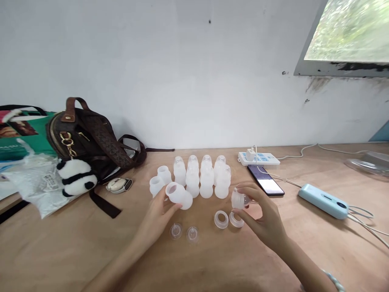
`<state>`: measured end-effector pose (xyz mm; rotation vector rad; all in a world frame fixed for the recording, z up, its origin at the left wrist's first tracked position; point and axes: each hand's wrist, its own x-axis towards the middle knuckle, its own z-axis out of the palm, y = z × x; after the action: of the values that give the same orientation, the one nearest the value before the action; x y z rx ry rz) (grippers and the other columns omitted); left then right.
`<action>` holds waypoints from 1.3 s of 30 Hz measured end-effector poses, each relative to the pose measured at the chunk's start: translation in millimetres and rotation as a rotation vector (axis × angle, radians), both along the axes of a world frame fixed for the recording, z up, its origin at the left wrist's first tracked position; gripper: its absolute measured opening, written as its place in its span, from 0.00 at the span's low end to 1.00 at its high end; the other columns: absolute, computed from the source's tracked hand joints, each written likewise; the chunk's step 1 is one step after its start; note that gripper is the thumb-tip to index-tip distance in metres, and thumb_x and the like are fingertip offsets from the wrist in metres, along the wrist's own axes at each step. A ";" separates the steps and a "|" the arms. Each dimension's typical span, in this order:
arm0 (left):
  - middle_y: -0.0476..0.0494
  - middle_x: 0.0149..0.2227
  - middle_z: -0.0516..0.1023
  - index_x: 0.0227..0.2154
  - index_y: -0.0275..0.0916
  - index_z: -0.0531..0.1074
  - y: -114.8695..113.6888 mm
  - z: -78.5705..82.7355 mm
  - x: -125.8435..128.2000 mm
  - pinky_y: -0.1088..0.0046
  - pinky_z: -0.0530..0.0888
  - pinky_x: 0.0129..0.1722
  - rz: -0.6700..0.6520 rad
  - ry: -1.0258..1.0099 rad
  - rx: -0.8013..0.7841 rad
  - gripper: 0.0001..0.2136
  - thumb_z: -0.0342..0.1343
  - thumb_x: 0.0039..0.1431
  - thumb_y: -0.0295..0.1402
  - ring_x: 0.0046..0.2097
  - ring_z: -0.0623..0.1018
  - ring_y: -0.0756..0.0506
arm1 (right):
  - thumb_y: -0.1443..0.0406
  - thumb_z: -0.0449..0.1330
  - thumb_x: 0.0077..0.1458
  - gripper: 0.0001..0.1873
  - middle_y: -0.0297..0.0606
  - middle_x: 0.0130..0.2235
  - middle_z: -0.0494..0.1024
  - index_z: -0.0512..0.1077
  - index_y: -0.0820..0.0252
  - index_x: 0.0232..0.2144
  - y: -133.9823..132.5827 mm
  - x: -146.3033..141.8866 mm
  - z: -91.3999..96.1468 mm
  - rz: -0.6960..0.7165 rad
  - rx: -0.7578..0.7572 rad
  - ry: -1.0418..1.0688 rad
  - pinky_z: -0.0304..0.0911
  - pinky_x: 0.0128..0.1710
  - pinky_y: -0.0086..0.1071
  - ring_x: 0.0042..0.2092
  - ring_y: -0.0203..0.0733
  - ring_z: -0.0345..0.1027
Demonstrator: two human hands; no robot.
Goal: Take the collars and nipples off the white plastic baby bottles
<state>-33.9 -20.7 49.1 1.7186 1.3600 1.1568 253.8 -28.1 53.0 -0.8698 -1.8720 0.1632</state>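
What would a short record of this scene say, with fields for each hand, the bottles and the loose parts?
Left hand: holds a white bottle, tilted, mouth uncovered
Right hand: holds a small translucent part
Capped bottles: upright, clustered together
Open bottles: two, upright, left of the capped ones
Rings: two, near the right hand
Clear discs: two, near the left hand

The left hand (pixel 159 211) partly hides one bottle (pixel 156 185); the green bag (pixel 30 141) is cropped.
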 end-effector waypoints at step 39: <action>0.42 0.40 0.83 0.39 0.39 0.79 -3.6 -8.3 -1.4 0.65 0.72 0.47 -0.160 -0.232 -0.222 0.13 0.58 0.58 0.42 0.46 0.79 0.40 | 0.56 0.61 0.61 0.15 0.37 0.34 0.77 0.67 0.55 0.47 -8.6 -11.5 -7.2 -0.004 -0.030 -0.039 0.72 0.26 0.32 0.28 0.39 0.71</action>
<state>-35.3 -24.3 40.8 1.4576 1.1417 1.0374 242.2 -36.7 45.8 -0.9029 -1.9081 0.1742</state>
